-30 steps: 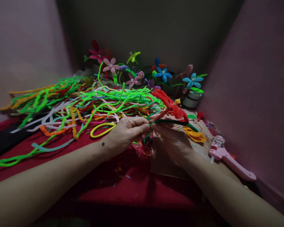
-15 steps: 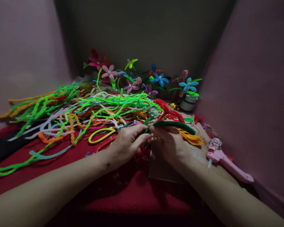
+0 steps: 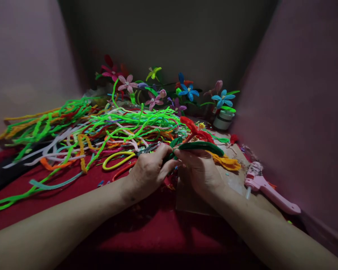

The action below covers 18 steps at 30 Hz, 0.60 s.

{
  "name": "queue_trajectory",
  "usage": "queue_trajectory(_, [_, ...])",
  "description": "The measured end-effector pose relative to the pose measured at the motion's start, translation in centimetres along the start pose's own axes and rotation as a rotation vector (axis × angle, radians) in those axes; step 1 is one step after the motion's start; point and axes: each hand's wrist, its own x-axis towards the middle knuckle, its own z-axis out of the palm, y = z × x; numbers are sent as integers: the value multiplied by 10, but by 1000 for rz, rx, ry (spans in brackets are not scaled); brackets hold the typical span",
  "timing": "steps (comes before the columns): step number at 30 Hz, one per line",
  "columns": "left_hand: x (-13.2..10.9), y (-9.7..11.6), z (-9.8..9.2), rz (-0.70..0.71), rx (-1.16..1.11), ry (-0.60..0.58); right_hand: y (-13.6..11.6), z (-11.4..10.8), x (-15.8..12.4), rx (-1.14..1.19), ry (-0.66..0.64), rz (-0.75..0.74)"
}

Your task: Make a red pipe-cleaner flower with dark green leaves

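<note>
My left hand (image 3: 151, 170) and my right hand (image 3: 204, 172) meet at the middle of the table, fingers pinched closed. Between their fingertips is a dark green pipe cleaner piece (image 3: 201, 145); its long leaf-like loop reaches right over my right hand, and a bunched green part shows above my left fingertips. Fuzzy red pipe cleaner loops (image 3: 195, 128) rise just behind the fingers, and I cannot tell whether they join the green piece. Scissors with a yellow and a red handle (image 3: 118, 161) lie left of my left hand, partly hidden by it.
Many loose pipe cleaners (image 3: 129, 123) cover the left and middle of the red tablecloth (image 3: 146, 240). Pipe cleaner flowers (image 3: 188, 92) stand behind, with a small jar (image 3: 224, 119) at right. A pink glue gun (image 3: 273, 193) lies near a cardboard sheet (image 3: 197, 204); orange loops (image 3: 227, 162) rest beyond my right hand.
The green leaf loop has turned slightly, its far end now lying higher and further left. Both hands stay pinched together; the whole view has shifted a little.
</note>
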Motion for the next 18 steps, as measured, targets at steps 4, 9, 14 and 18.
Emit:
queue_trajectory(4, [0, -2, 0, -23, -115, -30, 2, -1, 0, -4, -30, -51])
queue_trajectory(9, [5, 4, -4, -276, -534, -97, -2, -1, 0, -40, -56, 7])
queue_trajectory(14, [12, 11, -9, -535, -844, -210, -5, -1, 1, 28, -12, 96])
queue_trajectory(18, [13, 10, -11, -655, -1105, -294, -4, -2, 3, 10, -38, 51])
